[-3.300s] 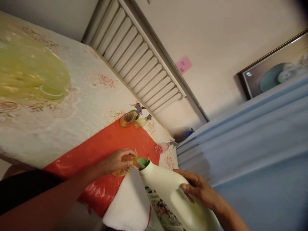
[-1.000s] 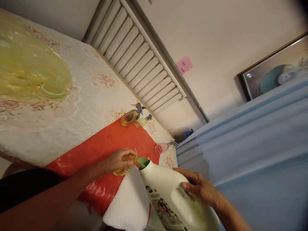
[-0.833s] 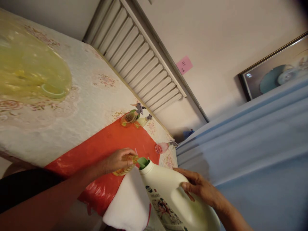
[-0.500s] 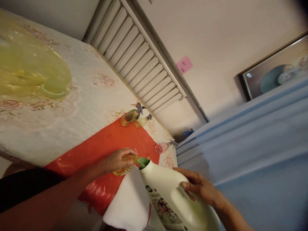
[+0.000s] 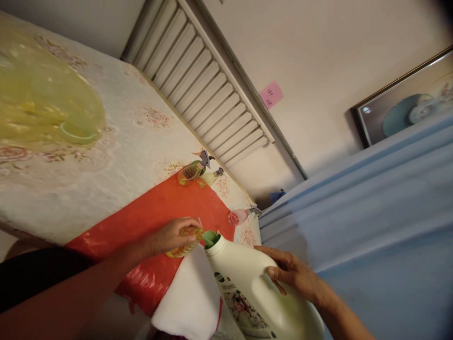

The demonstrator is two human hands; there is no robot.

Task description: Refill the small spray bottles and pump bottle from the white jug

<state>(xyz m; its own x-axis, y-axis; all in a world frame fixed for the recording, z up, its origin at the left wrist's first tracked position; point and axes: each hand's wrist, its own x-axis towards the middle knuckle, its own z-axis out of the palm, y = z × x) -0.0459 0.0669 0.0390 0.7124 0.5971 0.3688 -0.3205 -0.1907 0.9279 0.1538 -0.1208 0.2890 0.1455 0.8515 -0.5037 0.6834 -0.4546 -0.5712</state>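
Your left hand (image 5: pixel 176 235) was wrapped around the amber bottle (image 5: pixel 178 251), up at the green spout (image 5: pixel 211 239) of the cream jug (image 5: pixel 238 265) your right hand (image 5: pixel 295 276) clasped

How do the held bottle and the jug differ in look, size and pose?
The jug is opaque and pale; the bottle is see-through and amber. The jug is much larger than the bottle. The jug is tipped, while the bottle looks roughly upright. Both are held, the jug by the right hand, the bottle by the left hand.
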